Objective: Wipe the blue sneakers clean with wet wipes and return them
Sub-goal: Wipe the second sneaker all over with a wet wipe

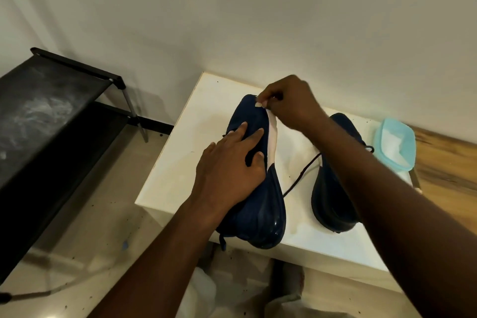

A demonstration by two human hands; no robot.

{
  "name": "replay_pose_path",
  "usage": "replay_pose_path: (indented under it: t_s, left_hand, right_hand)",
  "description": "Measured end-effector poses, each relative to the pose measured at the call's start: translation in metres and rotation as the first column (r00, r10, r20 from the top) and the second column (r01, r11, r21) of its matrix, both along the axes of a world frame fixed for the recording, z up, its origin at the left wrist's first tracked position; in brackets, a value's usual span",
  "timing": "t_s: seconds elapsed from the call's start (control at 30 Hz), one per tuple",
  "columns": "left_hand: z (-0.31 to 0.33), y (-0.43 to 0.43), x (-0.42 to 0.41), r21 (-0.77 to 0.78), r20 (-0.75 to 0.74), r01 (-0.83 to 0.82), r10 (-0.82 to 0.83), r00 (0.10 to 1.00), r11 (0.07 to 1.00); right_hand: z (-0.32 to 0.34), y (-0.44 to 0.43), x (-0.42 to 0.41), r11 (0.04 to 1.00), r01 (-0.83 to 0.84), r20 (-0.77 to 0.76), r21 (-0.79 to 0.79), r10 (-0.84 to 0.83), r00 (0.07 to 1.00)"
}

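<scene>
With our left hand (227,170) flat on the sneaker (258,209) by the table's (175,162) front edge and our right hand (291,103) pinching a wipe (273,131), we judge it light and soft, best steadied mid-body.

White table (180,162) with 2 blue sneakers (260,217) (327,196)

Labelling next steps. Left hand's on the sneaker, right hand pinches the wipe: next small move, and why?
Probably draw the wipe along the sneaker toward its near end: the right hand pinches the wipe at the far tip, and the left hand lies flat on the sneaker, steadying it.
</scene>
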State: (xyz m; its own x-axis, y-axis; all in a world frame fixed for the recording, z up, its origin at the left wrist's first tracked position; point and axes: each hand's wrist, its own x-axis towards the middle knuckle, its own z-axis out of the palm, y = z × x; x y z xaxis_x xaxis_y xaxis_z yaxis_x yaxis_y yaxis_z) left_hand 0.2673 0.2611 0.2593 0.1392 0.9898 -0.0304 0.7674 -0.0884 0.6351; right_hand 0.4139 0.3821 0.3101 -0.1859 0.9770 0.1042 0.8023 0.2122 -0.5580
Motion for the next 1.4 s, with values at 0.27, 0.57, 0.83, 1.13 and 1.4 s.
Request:
replay_pose_path:
  t_s: [0.27, 0.57, 0.83, 1.13, 1.4]
  left_hand:
    - [-0.001, -0.001, 0.006, -0.013, -0.027, -0.027, 0.027, 0.999, 1.0]
    - [0.002, -0.003, 0.014, -0.006, -0.04, -0.018, 0.018, 0.999, 1.0]
    - [-0.001, -0.003, 0.004, -0.068, -0.005, -0.027, 0.027, 1.0, 0.997]
    - [0.0, -0.001, 0.007, -0.049, -0.041, -0.016, 0.014, 0.999, 0.999]
    - [-0.002, -0.004, 0.009, 0.109, 0.01, 0.004, -0.005, 1.0, 0.994]
  right_hand:
    - [-0.001, 0.034, -0.029, 0.997, 0.048, 0.062, -0.059, -0.045, 0.997]
    - [-0.012, -0.003, -0.005, 0.991, 0.122, 0.008, 0.059, -0.123, 0.992]
    - [-0.014, -0.004, -0.006, 0.994, 0.019, 0.149, 0.112, -0.036, 0.988]
    - [-0.019, 0.026, -0.023, 0.986, -0.13, 0.38, 0.104, 0.082, 0.921]
    - [-0.018, -0.059, -0.009, 0.946, -0.24, 0.321, 0.22, 0.163, 0.933]
